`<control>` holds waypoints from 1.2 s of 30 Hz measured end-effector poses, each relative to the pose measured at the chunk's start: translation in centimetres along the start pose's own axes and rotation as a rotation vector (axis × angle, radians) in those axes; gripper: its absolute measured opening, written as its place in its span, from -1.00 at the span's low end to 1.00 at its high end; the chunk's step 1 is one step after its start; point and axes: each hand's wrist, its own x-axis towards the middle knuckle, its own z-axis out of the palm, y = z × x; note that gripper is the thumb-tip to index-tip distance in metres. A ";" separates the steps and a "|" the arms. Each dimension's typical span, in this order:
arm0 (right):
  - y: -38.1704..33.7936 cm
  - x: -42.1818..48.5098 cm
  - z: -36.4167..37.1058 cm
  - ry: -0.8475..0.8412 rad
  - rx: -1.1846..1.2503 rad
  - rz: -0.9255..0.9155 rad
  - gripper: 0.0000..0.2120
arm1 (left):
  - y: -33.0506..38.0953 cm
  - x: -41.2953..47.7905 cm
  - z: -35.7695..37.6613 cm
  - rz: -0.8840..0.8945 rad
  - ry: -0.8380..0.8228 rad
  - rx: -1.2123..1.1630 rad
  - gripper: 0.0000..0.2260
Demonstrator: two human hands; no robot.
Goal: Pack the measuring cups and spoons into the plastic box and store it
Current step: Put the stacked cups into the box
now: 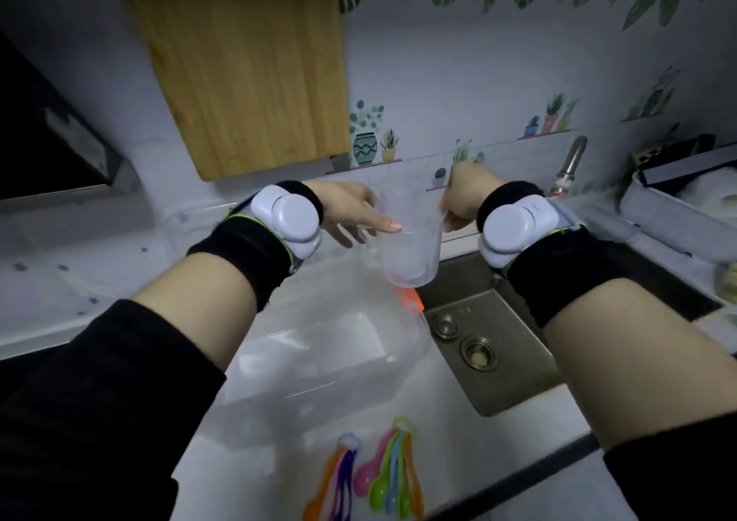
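Fingers (347, 237) of the left hand (349, 209) are held nearly straight and slightly spread, with the thumb laid against the rim of a clear measuring cup (410, 257). The cup's opposite rim is pinched by the curled fingers of the right hand (464, 197). The cup is held upright in the air, above the far end of the worktop (458, 460) where it meets the sink (498, 361). A clear plastic box (279, 385) is seen standing open on the worktop below the left forearm. Two bunches of coloured measuring spoons (393, 476) are laid just beside each other at the worktop's near edge. Something orange (406, 299), too blurred to identify, is seen between the box and the sink.
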 end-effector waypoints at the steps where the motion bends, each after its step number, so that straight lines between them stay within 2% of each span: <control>1: -0.3 0.0 0.6 -0.020 -0.020 -0.007 -0.85 | -0.6 0.0 -0.1 -0.015 -0.001 -0.004 -0.40; 4: -2.6 1.2 3.4 -0.064 -0.090 -0.034 -0.69 | -3.6 0.0 -1.0 -0.094 0.031 -0.039 -0.35; 9: -4.8 2.5 7.5 -0.156 -0.147 -0.044 -0.67 | -8.1 0.8 -1.0 -0.169 0.041 -0.091 -0.39; 11: -5.3 3.0 9.2 -0.203 -0.145 -0.036 -0.73 | -9.7 1.3 -0.6 -0.189 0.039 -0.105 -0.41; 13: -5.4 3.5 11.0 -0.223 -0.150 -0.039 -0.87 | -11.3 2.0 0.1 -0.207 0.025 -0.130 -0.48; 16: -4.7 4.3 13.9 -0.231 -0.082 -0.027 -0.74 | -12.7 2.6 1.2 -0.207 0.037 -0.129 -0.64; 19: -4.3 4.4 15.9 -0.234 -0.147 -0.005 -0.86 | -14.0 3.5 2.4 -0.202 0.079 -0.092 -0.57; 21: -3.8 4.9 17.2 -0.233 -0.168 0.028 -0.70 | -14.8 4.1 3.3 -0.203 0.108 -0.087 -0.54; 23: -3.2 5.4 18.6 -0.248 -0.188 0.040 -0.64 | -15.6 4.9 4.1 -0.211 0.130 -0.078 -0.54; 25: -2.4 5.6 19.9 -0.286 -0.218 0.048 -0.68 | -16.2 5.5 4.8 -0.219 0.132 -0.056 -0.56; 27: -1.7 6.1 21.2 -0.319 -0.270 0.040 -0.82 | -16.9 6.2 5.3 -0.226 0.124 -0.026 -0.59; 29: -1.0 6.4 22.3 -0.335 -0.317 0.027 -0.75 | -17.3 6.7 5.8 -0.235 0.130 -0.013 -0.59; 33: -0.7 5.9 22.9 -0.340 -0.257 0.051 -0.64 | -18.1 7.9 6.5 -0.234 0.138 -0.003 -0.55; 36: -1.1 5.4 22.7 -0.269 -0.109 0.129 -0.69 | -18.5 8.5 7.0 -0.226 0.163 0.060 -0.51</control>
